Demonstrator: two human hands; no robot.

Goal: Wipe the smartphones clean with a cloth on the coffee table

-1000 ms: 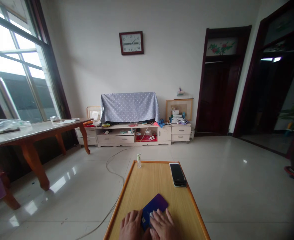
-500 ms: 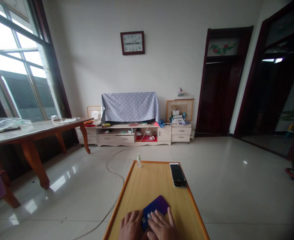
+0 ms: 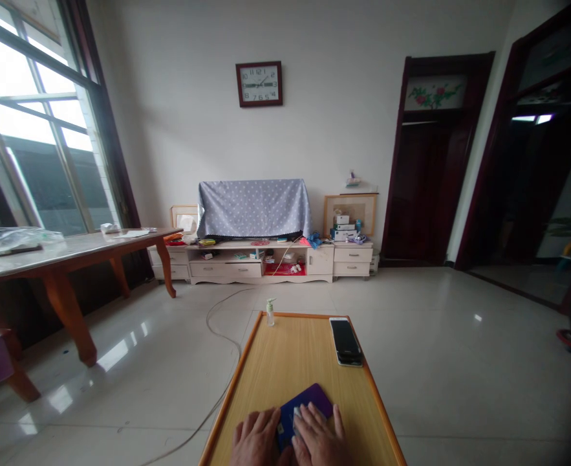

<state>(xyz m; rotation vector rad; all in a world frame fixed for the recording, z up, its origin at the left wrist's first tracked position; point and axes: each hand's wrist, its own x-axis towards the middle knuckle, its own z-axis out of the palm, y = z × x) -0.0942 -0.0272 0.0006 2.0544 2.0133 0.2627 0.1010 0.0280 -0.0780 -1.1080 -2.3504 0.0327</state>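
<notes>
A phone (image 3: 319,396) with a shiny blue-to-purple back lies aslant, back up, near the close end of the small wooden table (image 3: 290,356). My left hand (image 3: 256,437) grips its left end, fingers close together along the edge, thumb partly hidden. Over the phone's middle lies my right hand (image 3: 319,437), pressing a small white cloth (image 3: 296,412) onto the back under its fingertips. Most of that cloth is covered, so whether it is cloth or paper is hard to tell. The right little finger is spread away to the side.
Stacked dark-screened phones (image 3: 346,341) lie at the table's far right corner. A small pump bottle (image 3: 270,312) stands at the far left corner. A cable (image 3: 227,333) runs over the floor beside the table. Farther off are a cabinet (image 3: 227,269) and a larger table (image 3: 134,241).
My right hand and the white cloth have shifted slightly to the right across the phone's back. The phone has moved slightly right too, while my left hand stays at its edge.
</notes>
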